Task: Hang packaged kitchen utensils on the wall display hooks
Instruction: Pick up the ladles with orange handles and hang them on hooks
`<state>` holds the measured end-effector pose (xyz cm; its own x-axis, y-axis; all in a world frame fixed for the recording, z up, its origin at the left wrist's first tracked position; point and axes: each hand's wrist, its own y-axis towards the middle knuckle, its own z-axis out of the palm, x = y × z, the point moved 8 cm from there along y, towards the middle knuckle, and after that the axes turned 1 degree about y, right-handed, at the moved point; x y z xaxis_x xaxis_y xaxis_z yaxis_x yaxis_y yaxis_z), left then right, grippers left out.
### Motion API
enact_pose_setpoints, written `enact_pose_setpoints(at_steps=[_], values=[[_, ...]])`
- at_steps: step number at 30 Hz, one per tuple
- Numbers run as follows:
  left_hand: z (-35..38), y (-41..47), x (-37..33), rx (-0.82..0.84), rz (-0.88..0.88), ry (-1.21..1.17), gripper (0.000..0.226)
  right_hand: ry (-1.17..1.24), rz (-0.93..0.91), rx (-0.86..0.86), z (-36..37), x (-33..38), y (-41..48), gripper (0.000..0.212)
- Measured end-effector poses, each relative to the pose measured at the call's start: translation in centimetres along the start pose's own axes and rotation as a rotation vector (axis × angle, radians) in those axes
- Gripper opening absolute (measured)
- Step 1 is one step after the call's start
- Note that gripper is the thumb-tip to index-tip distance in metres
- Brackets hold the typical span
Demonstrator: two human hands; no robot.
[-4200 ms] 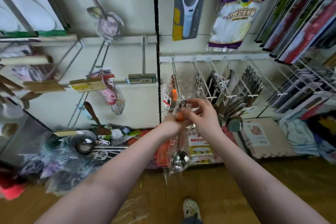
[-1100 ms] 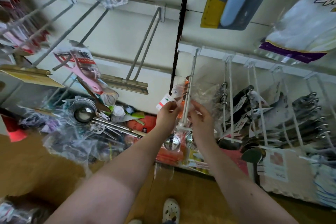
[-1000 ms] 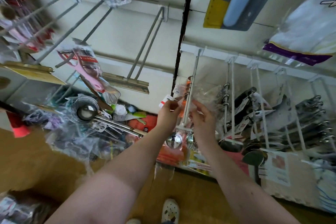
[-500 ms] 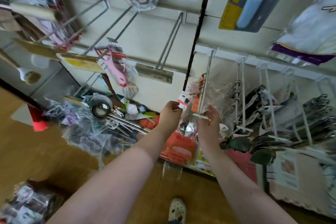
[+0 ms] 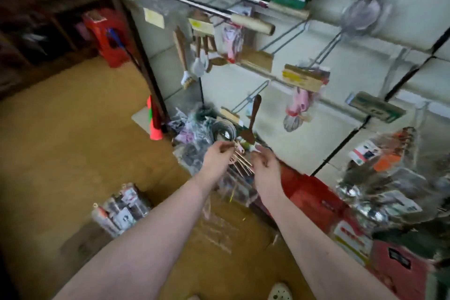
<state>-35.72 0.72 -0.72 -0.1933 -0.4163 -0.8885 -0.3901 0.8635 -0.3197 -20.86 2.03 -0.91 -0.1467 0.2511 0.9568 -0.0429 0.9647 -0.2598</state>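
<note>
Fingers (image 5: 225, 148) of left hand (image 5: 216, 157) pinched on thin-rod bundle (image 5: 239, 162), centre frame, above floor pile (image 5: 194, 134); right hand (image 5: 266, 165) loose, holding nothing. Moved off ladle packet (image 5: 387, 153), now apparently hung, right edge. Next item likely starting.

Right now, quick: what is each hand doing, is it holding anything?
Left hand: pinching a bundle of thin sticks.
Right hand: open, fingers loosely curled, holding nothing.
</note>
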Motion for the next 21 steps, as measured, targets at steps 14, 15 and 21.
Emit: enact_pose_setpoints(at_steps=[14, 15, 21], values=[[-29.5, -8.8, 11.1, -0.462, -0.111, -0.26, 0.008, -0.146, -0.178, 0.525, 28.9, 4.0, -12.1, 0.017], [-30.4, -9.0, 11.9, -0.48, -0.123, -0.287, 0.007, -0.162, -0.183, 0.542, 29.9, 4.0, -12.5, 0.017], [-32.7, -8.8, 16.5, -0.557, -0.22, -0.412, 0.006, -0.26, -0.16, 0.669, 34.7, 1.8, -12.4, 0.016]])
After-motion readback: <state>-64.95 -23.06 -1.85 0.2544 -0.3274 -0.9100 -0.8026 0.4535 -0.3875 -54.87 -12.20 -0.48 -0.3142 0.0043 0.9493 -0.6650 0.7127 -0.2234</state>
